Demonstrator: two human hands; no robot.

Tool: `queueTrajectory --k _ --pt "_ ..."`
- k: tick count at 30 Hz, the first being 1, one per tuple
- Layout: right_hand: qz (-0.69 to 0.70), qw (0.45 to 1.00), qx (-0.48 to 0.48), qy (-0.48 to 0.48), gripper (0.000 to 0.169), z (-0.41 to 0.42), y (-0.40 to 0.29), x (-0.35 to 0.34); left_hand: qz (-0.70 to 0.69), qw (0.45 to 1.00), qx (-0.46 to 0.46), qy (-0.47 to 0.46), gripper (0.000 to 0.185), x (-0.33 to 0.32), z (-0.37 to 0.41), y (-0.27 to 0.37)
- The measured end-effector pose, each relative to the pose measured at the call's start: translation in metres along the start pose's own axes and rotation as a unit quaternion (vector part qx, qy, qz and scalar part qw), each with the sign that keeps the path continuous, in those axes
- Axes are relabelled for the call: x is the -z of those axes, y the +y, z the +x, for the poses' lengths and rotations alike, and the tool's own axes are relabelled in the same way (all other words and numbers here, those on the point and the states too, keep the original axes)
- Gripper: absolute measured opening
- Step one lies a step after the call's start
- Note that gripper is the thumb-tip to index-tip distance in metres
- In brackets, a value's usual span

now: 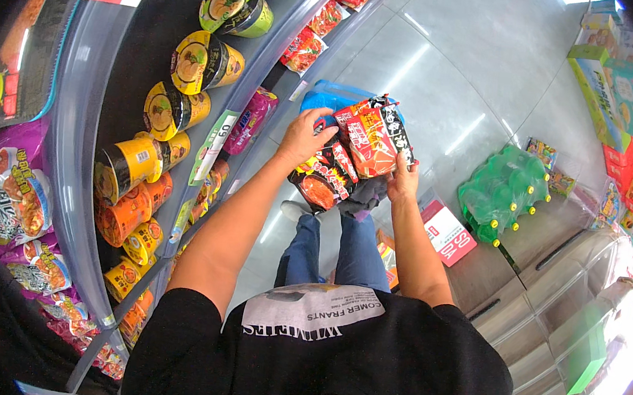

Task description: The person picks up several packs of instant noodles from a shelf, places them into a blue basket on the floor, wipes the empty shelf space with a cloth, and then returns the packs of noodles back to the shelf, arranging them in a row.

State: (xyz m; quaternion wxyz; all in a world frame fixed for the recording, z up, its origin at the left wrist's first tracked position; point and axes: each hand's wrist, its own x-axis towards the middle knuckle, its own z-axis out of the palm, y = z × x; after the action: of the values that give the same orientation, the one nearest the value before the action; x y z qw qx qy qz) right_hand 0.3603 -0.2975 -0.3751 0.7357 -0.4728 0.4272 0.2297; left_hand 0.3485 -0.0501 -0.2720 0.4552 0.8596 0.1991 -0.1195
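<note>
Several packs of instant noodles are held in front of my body, above the floor. My left hand (306,139) grips a black and red noodle pack (326,184) at its upper left, fingers spread over the top. My right hand (403,177) is closed on the lower right edge of a red and black noodle pack (369,140), which overlaps the first one. Behind the packs lies a blue plastic item (326,93), mostly hidden; whether it is a bag or a basket I cannot tell. A dark grey cloth-like thing (365,196) shows beneath them.
Shelves (92,61) at the left hold noodle cups (206,64), a purple pack (251,120) and red packs (305,51). On the right stand shrink-wrapped green bottles (502,192), a red and white sign (447,233), boxes (600,99) and a metal-fronted unit (559,289).
</note>
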Motion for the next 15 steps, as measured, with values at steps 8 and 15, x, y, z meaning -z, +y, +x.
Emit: queueTrajectory --k 8,15 --pt "0.101 0.984 0.095 -0.114 0.023 -0.041 -0.027 -0.009 -0.028 0.999 -0.026 0.028 0.042 0.023 -0.036 0.027" --pt "0.118 0.947 0.041 -0.296 0.033 -0.142 -0.089 -0.052 -0.256 0.966 -0.036 0.007 0.038 0.055 -0.078 0.103"
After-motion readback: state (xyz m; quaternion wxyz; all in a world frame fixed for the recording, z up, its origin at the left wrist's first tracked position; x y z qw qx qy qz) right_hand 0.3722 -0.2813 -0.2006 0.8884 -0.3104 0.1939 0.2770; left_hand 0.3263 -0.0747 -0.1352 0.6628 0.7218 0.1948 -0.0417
